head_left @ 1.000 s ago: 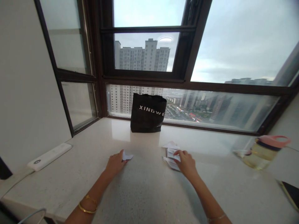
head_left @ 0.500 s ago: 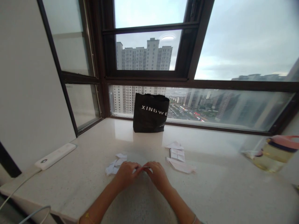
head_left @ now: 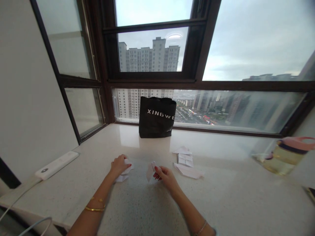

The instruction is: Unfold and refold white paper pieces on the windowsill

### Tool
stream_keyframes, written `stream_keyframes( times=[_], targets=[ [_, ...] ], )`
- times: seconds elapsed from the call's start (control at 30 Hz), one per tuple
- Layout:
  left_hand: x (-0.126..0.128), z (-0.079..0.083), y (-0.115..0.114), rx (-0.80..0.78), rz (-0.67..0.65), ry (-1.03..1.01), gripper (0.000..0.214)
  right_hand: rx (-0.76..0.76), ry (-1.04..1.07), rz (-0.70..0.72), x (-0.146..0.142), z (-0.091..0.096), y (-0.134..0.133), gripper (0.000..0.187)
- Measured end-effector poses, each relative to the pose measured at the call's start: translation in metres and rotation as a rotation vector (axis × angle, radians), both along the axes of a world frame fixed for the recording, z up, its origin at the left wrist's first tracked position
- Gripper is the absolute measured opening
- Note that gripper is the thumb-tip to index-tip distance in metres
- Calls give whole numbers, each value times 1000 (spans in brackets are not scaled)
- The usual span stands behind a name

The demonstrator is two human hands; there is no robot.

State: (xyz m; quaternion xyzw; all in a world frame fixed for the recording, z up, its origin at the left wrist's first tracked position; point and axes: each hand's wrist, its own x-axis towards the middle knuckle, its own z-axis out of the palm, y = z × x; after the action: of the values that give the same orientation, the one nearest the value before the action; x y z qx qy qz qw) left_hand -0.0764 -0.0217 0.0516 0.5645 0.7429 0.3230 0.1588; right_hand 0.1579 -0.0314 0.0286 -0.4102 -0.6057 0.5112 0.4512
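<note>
My right hand pinches a small folded paper piece between thumb and fingertips, just above the middle of the counter. Over at the left paper pile, my left hand has its thumb and fingers closed around a white folded paper. Part of that pile lies hidden under the hand, and another paper shows below it. To the right of my right hand lie several more folded papers: a pointed one, a creased square one and a long one.
A black bag with white lettering stands at the back of the pale counter, against the window. At far right is a bottle with a pink lid. A white power strip with a cable lies along the left wall.
My hands, earlier together over a paper piece in the middle, are now apart. The left moved left onto the paper pile; the right keeps the folded piece.
</note>
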Motion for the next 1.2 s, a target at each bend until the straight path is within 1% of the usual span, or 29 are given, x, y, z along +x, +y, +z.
stream_keyframes(
  times=[0.13, 0.27, 0.3, 0.33, 0.4, 0.47, 0.53, 0.6, 0.7, 0.77, 0.83, 0.9, 0.97, 1.03, 1.1, 1.2],
  targets=[
    [21, 11, 10, 90, -90, -182, 19, -26, 52, -79, 2, 1, 2, 49],
    [57, 17, 17, 190, -154, -394, 31, 6, 154, -169, 8, 5, 2, 47],
    [66, 16, 18, 211, -172, -468, 35, 13, 187, -196, 9, 6, 2, 47],
    [76, 14, 18, 236, -191, -582, 38, 15, 219, -226, 11, 6, 2, 49],
    [91, 6, 15, 281, -221, -921, 43, 15, 276, -293, 13, 5, 3, 57],
    [102, -2, 11, 285, -226, -1189, 44, 35, 310, -360, 15, 3, 4, 58],
    [108, -10, 7, 257, -216, -1308, 40, 53, 323, -403, 16, 1, 6, 52],
    [111, -13, 4, 231, -206, -1376, 35, 53, 323, -402, 16, 0, 7, 45],
    [111, -13, 1, 239, -189, -1446, 31, 30, 321, -351, 15, 3, 6, 38],
    [111, -11, 0, 256, -168, -1464, 28, 8, 304, -319, 15, 5, 4, 35],
    [110, -10, -1, 249, -140, -1439, 26, -12, 291, -310, 15, 7, 2, 36],
    [108, -9, -2, 228, -109, -1378, 25, -27, 319, -323, 16, 7, 1, 45],
    [107, -9, -2, 205, -91, -1348, 25, -43, 379, -340, 16, 6, 1, 60],
    [107, -9, -2, 183, -96, -1375, 24, -69, 442, -346, 15, 4, 1, 75],
    [108, -9, -2, 172, -107, -1418, 22, -98, 494, -345, 15, 4, 1, 86],
    [109, -7, -1, 175, -123, -1482, 22, -126, 565, -352, 14, 5, 0, 91]
  ],
)
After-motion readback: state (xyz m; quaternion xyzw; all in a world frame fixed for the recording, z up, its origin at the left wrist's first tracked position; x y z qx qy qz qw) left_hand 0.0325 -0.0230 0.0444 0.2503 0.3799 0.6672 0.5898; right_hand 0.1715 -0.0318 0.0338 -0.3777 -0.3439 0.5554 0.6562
